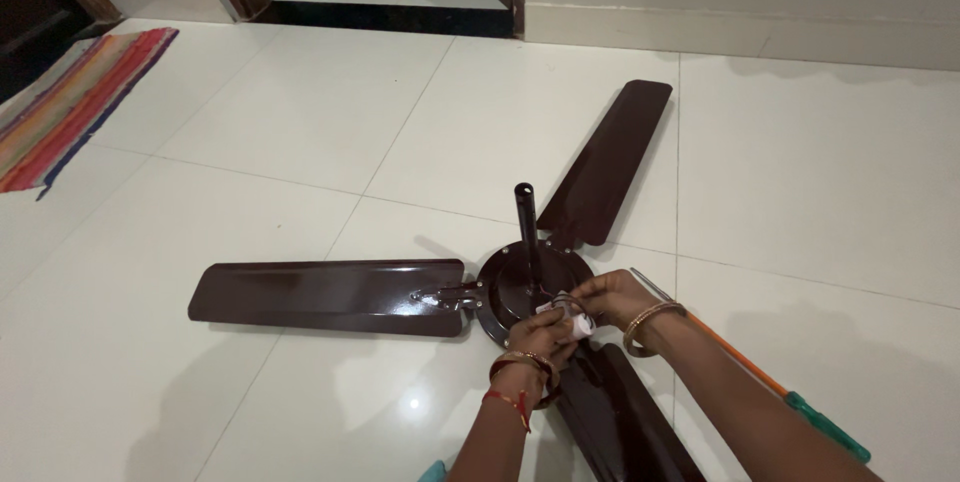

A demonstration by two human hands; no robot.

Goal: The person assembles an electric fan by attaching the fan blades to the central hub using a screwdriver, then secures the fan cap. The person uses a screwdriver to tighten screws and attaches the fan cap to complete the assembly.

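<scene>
On the glossy white tiled floor (300,122) lies a dark brown three-bladed metal ceiling fan (528,287), motor hub facing up, and both hands meet at the hub's near edge. The left hand (543,335) and the right hand (612,294) are each pinched around a small white capacitor-like block with thin wires (574,322), which sits just above the hub rim. The fine wires look like the weak point: a tug from either hand could pull them loose, and the small block could slip from the fingertips onto the tile. The fan's short dark downrod (525,217) stands upright from the hub, pointing up and slightly away from the person. One blade runs left, its long axis nearly level across the view; one reaches up and right toward the wall; the third comes toward the person, under the forearms. A long screwdriver with orange shaft and green handle (800,407) lies just beside the right forearm, where an elbow could knock it. A striped rug (70,102) lies well apart, far left.
</scene>
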